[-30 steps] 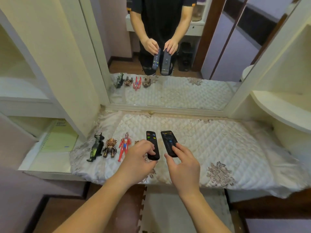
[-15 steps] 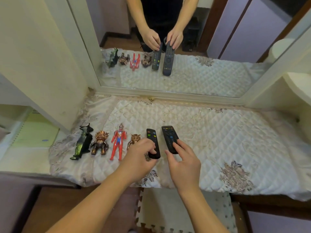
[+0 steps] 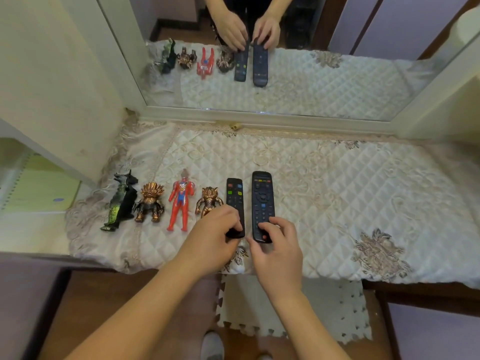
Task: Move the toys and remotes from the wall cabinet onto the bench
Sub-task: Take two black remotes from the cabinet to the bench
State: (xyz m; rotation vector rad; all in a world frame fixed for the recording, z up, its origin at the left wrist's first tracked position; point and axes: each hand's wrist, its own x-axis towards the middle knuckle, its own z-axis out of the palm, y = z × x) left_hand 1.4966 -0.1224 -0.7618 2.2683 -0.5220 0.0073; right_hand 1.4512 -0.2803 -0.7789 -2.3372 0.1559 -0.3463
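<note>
Two black remotes lie side by side on the quilted bench cover [image 3: 337,193]. My left hand [image 3: 213,240] grips the near end of the slimmer remote [image 3: 234,198]. The near end of the wider remote [image 3: 262,201] is pinched by my right hand [image 3: 278,245]. To their left, a row of toys lies flat: a dark green dinosaur [image 3: 121,202], a spiky bronze monster [image 3: 150,202], a red and blue hero figure [image 3: 181,201], and a small bronze monster [image 3: 209,201] partly behind my left hand.
A mirror [image 3: 324,81] stands along the back of the bench and repeats the row and my hands. A cream cabinet side [image 3: 65,87] rises at the left, with a green notebook [image 3: 36,193] on a shelf beside it. A foam mat [image 3: 293,307] lies on the floor below.
Both remotes have come down and settled flat on the cover, now straight and parallel. My view has tilted down and closer to the bench. The toys have stayed put.
</note>
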